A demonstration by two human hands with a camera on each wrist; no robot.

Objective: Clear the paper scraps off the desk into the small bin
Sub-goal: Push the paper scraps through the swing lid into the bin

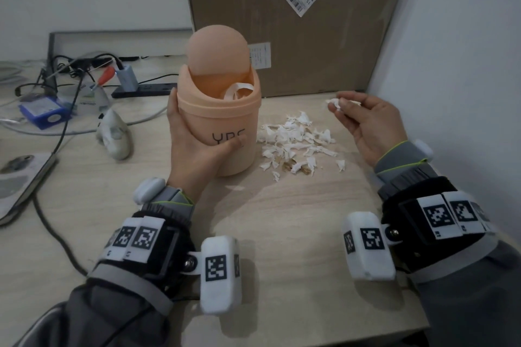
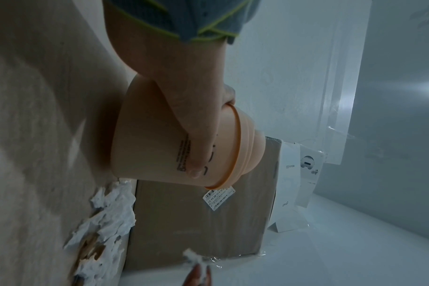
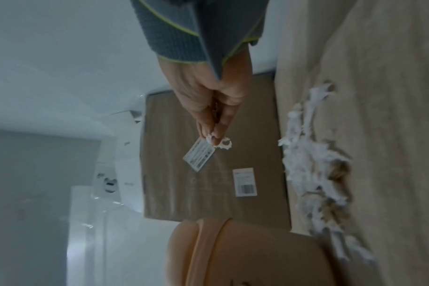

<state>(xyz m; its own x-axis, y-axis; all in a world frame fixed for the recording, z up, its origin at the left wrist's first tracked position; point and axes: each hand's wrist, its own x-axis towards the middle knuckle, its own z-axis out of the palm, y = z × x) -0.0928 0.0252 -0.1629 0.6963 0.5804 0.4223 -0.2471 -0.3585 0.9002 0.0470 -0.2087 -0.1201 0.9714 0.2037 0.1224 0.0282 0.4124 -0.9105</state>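
A small peach bin (image 1: 222, 121) (image 2: 164, 147) (image 3: 245, 255) stands on the desk, its swing lid tipped open with white paper showing inside. My left hand (image 1: 194, 146) (image 2: 196, 120) grips the bin's body, thumb across its front. A heap of torn white paper scraps (image 1: 296, 141) (image 2: 105, 222) (image 3: 313, 174) lies just right of the bin. My right hand (image 1: 363, 118) (image 3: 213, 116) is raised behind and right of the heap, pinching a few white scraps (image 1: 334, 103) (image 3: 220, 143) between thumb and fingertips.
A large cardboard box (image 1: 296, 22) leans against the wall behind the bin. A white wall (image 1: 456, 65) bounds the desk on the right. Cables, a power strip (image 1: 143, 90), a blue device (image 1: 45, 111) and a white object (image 1: 114, 134) crowd the left side.
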